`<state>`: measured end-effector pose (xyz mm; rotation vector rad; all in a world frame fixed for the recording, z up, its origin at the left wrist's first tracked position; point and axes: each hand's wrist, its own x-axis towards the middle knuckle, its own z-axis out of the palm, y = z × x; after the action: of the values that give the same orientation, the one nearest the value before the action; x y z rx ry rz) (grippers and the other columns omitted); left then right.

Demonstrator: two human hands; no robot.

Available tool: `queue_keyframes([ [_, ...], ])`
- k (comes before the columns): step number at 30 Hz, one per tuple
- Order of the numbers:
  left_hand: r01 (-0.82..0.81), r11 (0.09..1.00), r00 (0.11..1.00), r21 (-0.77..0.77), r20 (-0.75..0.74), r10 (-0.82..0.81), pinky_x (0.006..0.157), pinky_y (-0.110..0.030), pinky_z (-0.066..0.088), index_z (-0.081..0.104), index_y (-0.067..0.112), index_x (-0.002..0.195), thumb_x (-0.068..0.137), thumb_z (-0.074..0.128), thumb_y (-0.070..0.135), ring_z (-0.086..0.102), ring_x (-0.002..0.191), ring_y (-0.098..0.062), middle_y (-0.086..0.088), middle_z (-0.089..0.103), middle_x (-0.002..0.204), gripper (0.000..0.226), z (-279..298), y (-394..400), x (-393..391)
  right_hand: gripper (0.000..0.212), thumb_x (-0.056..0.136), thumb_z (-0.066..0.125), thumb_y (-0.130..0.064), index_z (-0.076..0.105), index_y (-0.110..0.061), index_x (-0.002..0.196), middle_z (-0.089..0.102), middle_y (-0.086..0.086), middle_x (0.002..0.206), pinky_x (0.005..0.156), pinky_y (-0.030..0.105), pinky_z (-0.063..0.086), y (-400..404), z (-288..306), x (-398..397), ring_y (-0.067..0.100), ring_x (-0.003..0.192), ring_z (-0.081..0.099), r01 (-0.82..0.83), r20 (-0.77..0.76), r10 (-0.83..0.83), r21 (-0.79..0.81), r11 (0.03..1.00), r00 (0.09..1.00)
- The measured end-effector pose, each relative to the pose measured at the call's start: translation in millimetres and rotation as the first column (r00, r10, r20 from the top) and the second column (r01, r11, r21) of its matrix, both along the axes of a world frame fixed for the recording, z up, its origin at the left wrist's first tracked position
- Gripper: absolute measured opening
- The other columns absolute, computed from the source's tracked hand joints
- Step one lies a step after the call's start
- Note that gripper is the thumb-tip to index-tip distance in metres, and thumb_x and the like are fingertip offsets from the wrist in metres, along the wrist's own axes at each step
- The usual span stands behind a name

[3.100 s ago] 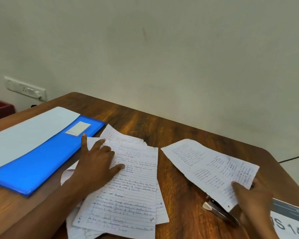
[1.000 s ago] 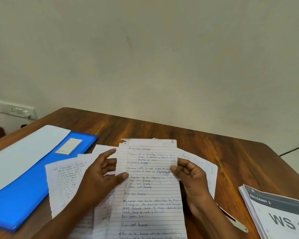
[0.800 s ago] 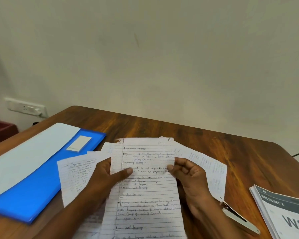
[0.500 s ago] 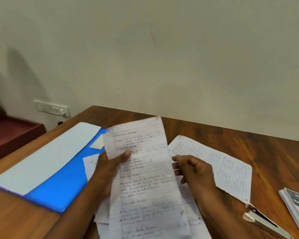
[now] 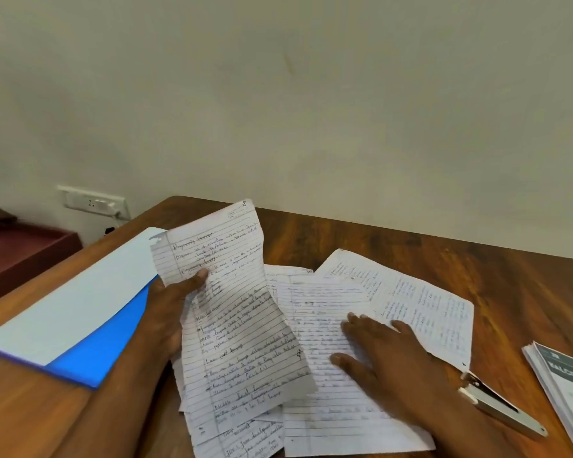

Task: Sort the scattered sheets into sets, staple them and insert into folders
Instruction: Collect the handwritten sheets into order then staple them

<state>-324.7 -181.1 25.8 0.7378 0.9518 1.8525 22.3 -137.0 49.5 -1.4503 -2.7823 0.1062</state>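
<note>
Plain pale wall [image 5: 311,94] across upper frame; wooden table [image 5: 394,246] filling lower half. Blue folder [image 5: 90,352] at left of frame, white sheet [image 5: 80,299] lying on it. Loose ruled sheets [image 5: 420,312] spread flat at centre and right, overlapping. Printed booklet [image 5: 566,391] at right edge. One handwritten sheet [image 5: 239,325] raised off table, centre-left, creased and curling. Left hand [image 5: 169,312] pinching that sheet at its left margin, thumb on top, other fingers hidden behind. Right hand [image 5: 387,358] lying flat on centre sheets, fingers spread. Stapler [image 5: 497,404] at lower right, just beside right wrist. Judged: paper light, limp, easily torn at ragged edges; best taken by a margin, stack squared before stapling.
</note>
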Motion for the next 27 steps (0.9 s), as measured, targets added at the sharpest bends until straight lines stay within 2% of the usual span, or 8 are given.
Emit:
queue_keyframes([
  [3, -0.026, 1.000, 0.998, -0.010, 0.057, 0.026, 0.060, -0.024, 0.061, 0.061, 0.016, 0.109, 0.019, 0.105, 0.055, 0.075, 0.073, -0.010, 0.000, 0.076, 0.081, 0.108, 1.1, 1.8, 0.6, 0.078, 0.096, 0.021, -0.081, 0.033, -0.037, 0.159, 0.027, -0.017, 0.169, 0.128, 0.041, 0.014, 1.4, -5.3, 23.3, 0.005, 0.153, 0.030, 0.075, 0.030, -0.077, 0.040, 0.996, 0.997],
  [10, -0.196, 0.962, 0.963, -0.192, -0.223, 0.152, 0.058, -0.013, 0.057, 0.056, 0.005, 0.104, 0.032, 0.090, 0.080, 0.070, 0.072, -0.013, -0.015, 0.063, 0.094, 0.109, -13.0, 11.0, -7.5, 0.082, 0.092, 0.020, -0.085, 0.055, -0.035, 0.145, 0.054, -0.017, 0.153, 0.121, 0.043, 0.035, 1.9, -7.5, 52.4, 0.006, 0.136, 0.055, 0.128, 0.020, -0.131, 0.118, 0.985, 0.991],
  [14, -0.131, 0.978, 0.986, -0.160, -0.122, 0.112, 0.066, -0.026, 0.065, 0.056, 0.000, 0.134, 0.094, 0.071, 0.012, 0.070, 0.094, -0.021, -0.012, 0.068, 0.112, 0.044, -8.9, 2.3, -6.3, 0.064, 0.089, 0.028, -0.087, 0.059, -0.031, 0.082, 0.059, -0.020, 0.076, 0.089, 0.039, 0.050, 3.3, -5.0, 38.9, 0.004, 0.071, 0.056, 0.150, -0.090, -0.131, 0.257, 0.955, 0.987],
  [17, -0.033, 0.991, 0.997, -0.128, -0.076, 0.024, 0.061, -0.028, 0.064, 0.062, 0.012, 0.115, 0.081, 0.087, 0.020, 0.074, 0.079, -0.015, -0.008, 0.067, 0.102, 0.042, -7.6, 2.1, -5.0, 0.060, 0.091, 0.036, -0.082, 0.063, -0.032, 0.112, 0.068, -0.009, 0.125, 0.103, 0.047, 0.048, -9.1, -6.5, 2.2, 0.014, 0.113, 0.062, 0.014, -0.130, 0.012, 0.193, 0.981, 0.991],
  [20, 0.079, 0.990, 0.997, -0.119, -0.006, -0.080, 0.054, -0.025, 0.060, 0.063, 0.014, 0.095, 0.030, 0.108, 0.045, 0.072, 0.063, -0.012, -0.006, 0.069, 0.077, 0.086, -7.9, 2.8, -6.1, 0.082, 0.095, 0.034, -0.079, 0.015, -0.039, 0.163, 0.002, -0.008, 0.175, 0.127, 0.054, 0.016, -24.4, -15.8, -32.7, 0.014, 0.160, 0.010, -0.195, -0.082, 0.191, -0.044, 0.980, 0.978],
  [23, 0.038, 0.999, 0.976, 0.000, -0.215, -0.037, 0.103, -0.053, 0.055, 0.053, -0.021, 0.115, 0.100, 0.069, 0.018, 0.069, 0.113, -0.045, -0.041, 0.066, 0.105, 0.044, -8.6, -5.5, -12.0, 0.082, 0.094, 0.029, -0.082, 0.002, -0.047, 0.163, -0.009, -0.014, 0.174, 0.128, 0.056, -0.002, -31.8, -20.4, -46.4, 0.009, 0.161, -0.006, -0.261, -0.095, 0.251, -0.112, 0.959, 0.963],
  [25, -0.014, 0.989, 0.997, 0.147, 0.074, 0.003, 0.121, -0.060, 0.031, 0.041, -0.023, 0.130, 0.116, 0.008, 0.023, 0.042, 0.135, -0.061, -0.053, 0.046, 0.128, 0.059, -33.2, 7.2, -23.1, 0.076, 0.094, 0.024, -0.084, 0.016, -0.049, 0.161, 0.006, -0.011, 0.175, 0.128, 0.054, -0.002, -35.7, -14.7, -44.8, 0.010, 0.161, 0.005, -0.268, -0.086, 0.260, -0.103, 0.958, 0.962],
  [27, -0.142, 0.990, 0.988, 0.029, -0.058, 0.143, 0.098, -0.045, 0.056, 0.062, -0.008, 0.121, 0.108, 0.055, 0.030, 0.070, 0.109, -0.039, -0.032, 0.068, 0.111, 0.040, -21.4, 0.8, -15.9, 0.080, 0.091, 0.016, -0.088, 0.029, -0.049, 0.158, 0.020, -0.011, 0.173, 0.128, 0.053, 0.000, -39.5, -6.4, -41.7, 0.009, 0.159, 0.017, -0.278, -0.074, 0.271, -0.110, 0.954, 0.960],
])
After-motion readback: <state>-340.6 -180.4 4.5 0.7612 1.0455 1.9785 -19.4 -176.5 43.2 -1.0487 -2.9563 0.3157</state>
